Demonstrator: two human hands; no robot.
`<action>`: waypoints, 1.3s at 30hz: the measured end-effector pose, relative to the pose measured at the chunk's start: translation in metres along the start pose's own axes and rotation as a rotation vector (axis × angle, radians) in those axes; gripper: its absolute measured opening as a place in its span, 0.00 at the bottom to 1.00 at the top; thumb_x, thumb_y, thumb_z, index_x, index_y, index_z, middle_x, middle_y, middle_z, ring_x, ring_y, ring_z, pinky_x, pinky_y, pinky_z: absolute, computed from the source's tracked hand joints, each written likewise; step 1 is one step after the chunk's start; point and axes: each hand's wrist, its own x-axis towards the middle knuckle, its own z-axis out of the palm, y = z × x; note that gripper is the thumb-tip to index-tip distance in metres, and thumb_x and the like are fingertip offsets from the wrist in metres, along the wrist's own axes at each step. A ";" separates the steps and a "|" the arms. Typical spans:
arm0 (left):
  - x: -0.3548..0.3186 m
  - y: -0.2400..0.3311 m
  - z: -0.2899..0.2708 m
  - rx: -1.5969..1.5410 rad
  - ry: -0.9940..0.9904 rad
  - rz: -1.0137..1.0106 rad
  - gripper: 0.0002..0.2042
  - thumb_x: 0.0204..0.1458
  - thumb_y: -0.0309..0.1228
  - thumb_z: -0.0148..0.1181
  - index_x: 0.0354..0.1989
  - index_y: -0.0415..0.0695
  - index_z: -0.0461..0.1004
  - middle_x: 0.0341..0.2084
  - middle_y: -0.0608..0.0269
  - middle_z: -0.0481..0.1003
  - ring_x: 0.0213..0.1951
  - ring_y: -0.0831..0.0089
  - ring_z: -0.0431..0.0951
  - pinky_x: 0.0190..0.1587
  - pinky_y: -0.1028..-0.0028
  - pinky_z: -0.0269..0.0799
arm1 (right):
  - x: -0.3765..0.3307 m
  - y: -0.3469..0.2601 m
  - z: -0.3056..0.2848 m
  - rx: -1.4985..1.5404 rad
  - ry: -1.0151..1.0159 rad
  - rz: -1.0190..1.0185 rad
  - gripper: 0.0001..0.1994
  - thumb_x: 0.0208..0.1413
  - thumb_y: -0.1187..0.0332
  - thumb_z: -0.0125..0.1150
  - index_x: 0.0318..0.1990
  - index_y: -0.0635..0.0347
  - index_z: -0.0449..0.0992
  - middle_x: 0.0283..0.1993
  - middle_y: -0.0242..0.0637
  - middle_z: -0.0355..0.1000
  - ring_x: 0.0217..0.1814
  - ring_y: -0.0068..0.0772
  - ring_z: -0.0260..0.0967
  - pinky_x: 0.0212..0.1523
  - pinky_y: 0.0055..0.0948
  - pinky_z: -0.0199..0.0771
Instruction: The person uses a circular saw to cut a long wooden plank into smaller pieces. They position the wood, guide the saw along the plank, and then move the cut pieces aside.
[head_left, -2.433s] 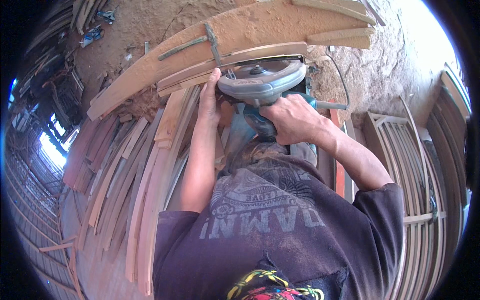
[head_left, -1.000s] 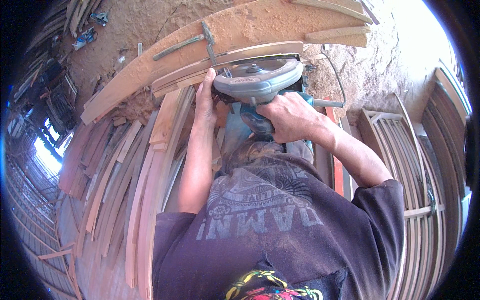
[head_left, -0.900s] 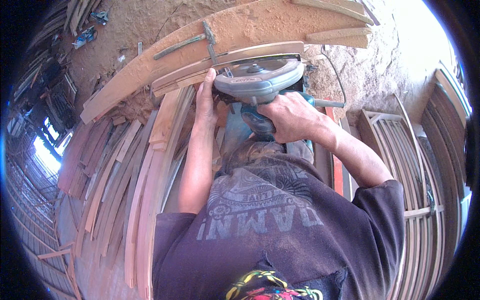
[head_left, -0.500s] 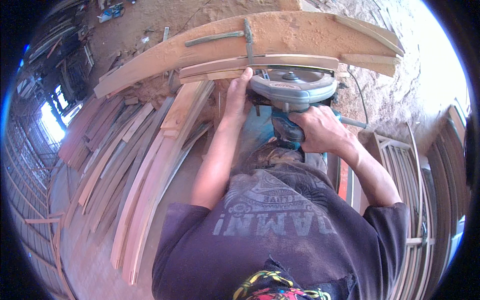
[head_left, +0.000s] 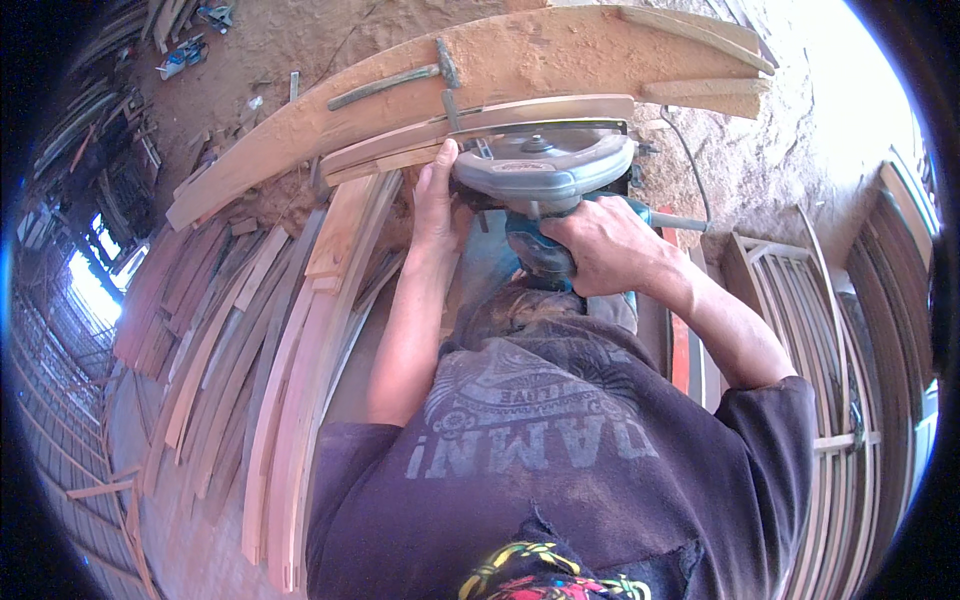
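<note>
A circular saw [head_left: 545, 178] with a grey blade guard and teal body rests along narrow wooden strips [head_left: 385, 150]. My right hand [head_left: 615, 245] is wrapped round its rear handle. At the saw's front end, my left hand [head_left: 435, 195] holds the near edge of the strips, thumb on top; its other fingers are mostly hidden. Part of the round blade [head_left: 540, 143] shows above the guard. Just beyond the strips lies a wide curved board [head_left: 540, 60] dusted with sawdust, and a hammer [head_left: 390, 85] rests on it.
Long planks [head_left: 290, 380] lie stacked on the left. A wooden frame of slats [head_left: 800, 310] stands at the right, beside darker boards [head_left: 885, 300]. The power cord [head_left: 690, 160] loops behind the saw. Two offcuts [head_left: 705, 90] lie at the curved board's right end.
The view has shifted, so everything sits a little further left and higher. Both hands keep their hold, and the saw has moved slightly leftward along the strips.
</note>
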 end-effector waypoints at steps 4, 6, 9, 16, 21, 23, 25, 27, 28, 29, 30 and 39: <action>0.003 -0.006 -0.003 -0.032 -0.001 -0.011 0.30 0.65 0.57 0.64 0.54 0.37 0.78 0.45 0.57 0.81 0.47 0.67 0.81 0.52 0.63 0.78 | 0.000 -0.002 -0.002 -0.003 -0.015 0.013 0.15 0.36 0.70 0.70 0.36 0.62 0.84 0.32 0.55 0.81 0.40 0.61 0.83 0.43 0.55 0.83; -0.001 -0.002 0.001 -0.008 0.010 -0.005 0.30 0.65 0.57 0.64 0.54 0.37 0.78 0.45 0.56 0.81 0.47 0.67 0.81 0.52 0.64 0.78 | 0.000 0.000 0.000 0.007 -0.006 0.011 0.15 0.36 0.70 0.70 0.36 0.62 0.84 0.33 0.56 0.81 0.40 0.61 0.83 0.43 0.55 0.83; -0.001 -0.001 0.001 0.033 0.006 0.009 0.31 0.64 0.59 0.63 0.54 0.38 0.78 0.46 0.57 0.80 0.48 0.68 0.80 0.53 0.64 0.77 | 0.000 -0.001 -0.001 0.014 -0.002 0.006 0.15 0.36 0.70 0.71 0.36 0.63 0.84 0.34 0.56 0.81 0.41 0.61 0.83 0.43 0.55 0.83; 0.009 -0.011 -0.012 0.148 0.038 0.003 0.35 0.62 0.66 0.60 0.55 0.42 0.79 0.48 0.60 0.80 0.53 0.69 0.77 0.59 0.63 0.68 | 0.000 0.000 0.002 0.005 0.017 -0.004 0.15 0.36 0.70 0.71 0.36 0.62 0.83 0.33 0.55 0.81 0.40 0.62 0.83 0.42 0.55 0.83; 0.007 -0.008 -0.011 0.185 0.034 0.018 0.36 0.60 0.67 0.60 0.55 0.42 0.80 0.48 0.60 0.80 0.53 0.69 0.76 0.58 0.64 0.67 | 0.001 0.000 0.004 0.000 0.033 -0.002 0.15 0.36 0.70 0.70 0.36 0.62 0.83 0.32 0.55 0.81 0.40 0.62 0.83 0.42 0.55 0.83; 0.009 -0.010 -0.015 0.206 0.042 0.011 0.37 0.60 0.68 0.60 0.55 0.42 0.80 0.48 0.60 0.80 0.53 0.69 0.76 0.58 0.64 0.67 | 0.001 -0.002 0.003 -0.003 0.029 -0.001 0.15 0.36 0.70 0.70 0.36 0.62 0.83 0.32 0.55 0.81 0.40 0.61 0.83 0.42 0.55 0.83; 0.008 -0.008 -0.013 0.198 0.035 0.014 0.37 0.60 0.68 0.60 0.56 0.42 0.79 0.48 0.60 0.80 0.53 0.69 0.76 0.59 0.63 0.67 | 0.002 -0.002 0.002 -0.011 0.013 0.005 0.15 0.36 0.70 0.70 0.37 0.61 0.83 0.32 0.55 0.81 0.40 0.61 0.83 0.42 0.55 0.83; 0.009 -0.009 -0.012 0.196 0.048 0.016 0.37 0.60 0.68 0.60 0.56 0.42 0.79 0.48 0.60 0.80 0.53 0.69 0.76 0.59 0.63 0.67 | 0.002 -0.003 0.002 -0.015 0.006 0.006 0.15 0.37 0.70 0.70 0.36 0.61 0.83 0.32 0.55 0.81 0.40 0.61 0.83 0.42 0.55 0.83; 0.010 -0.010 -0.013 0.197 0.063 0.018 0.37 0.60 0.68 0.60 0.57 0.42 0.79 0.48 0.60 0.80 0.54 0.69 0.76 0.59 0.63 0.67 | 0.003 -0.003 0.002 -0.017 0.002 0.006 0.14 0.37 0.70 0.70 0.36 0.61 0.83 0.32 0.55 0.81 0.40 0.61 0.83 0.42 0.55 0.83; 0.011 -0.012 -0.015 0.198 0.079 0.019 0.37 0.60 0.68 0.61 0.57 0.42 0.78 0.49 0.60 0.80 0.54 0.68 0.75 0.58 0.63 0.67 | 0.002 -0.004 0.002 -0.018 0.006 0.005 0.14 0.37 0.70 0.70 0.36 0.61 0.83 0.32 0.55 0.81 0.40 0.61 0.83 0.42 0.55 0.83; 0.015 -0.015 -0.019 0.178 0.066 0.015 0.38 0.60 0.68 0.61 0.58 0.42 0.78 0.49 0.60 0.79 0.54 0.68 0.75 0.58 0.63 0.67 | 0.002 -0.004 0.001 -0.019 0.010 0.002 0.14 0.36 0.70 0.70 0.36 0.62 0.83 0.32 0.55 0.81 0.40 0.61 0.83 0.42 0.54 0.83; 0.019 -0.017 -0.026 0.135 0.019 0.004 0.39 0.59 0.67 0.63 0.58 0.40 0.76 0.49 0.57 0.78 0.54 0.66 0.75 0.60 0.60 0.68 | 0.005 -0.005 0.001 0.003 0.017 -0.004 0.14 0.36 0.71 0.70 0.36 0.62 0.83 0.32 0.55 0.81 0.40 0.61 0.83 0.42 0.55 0.83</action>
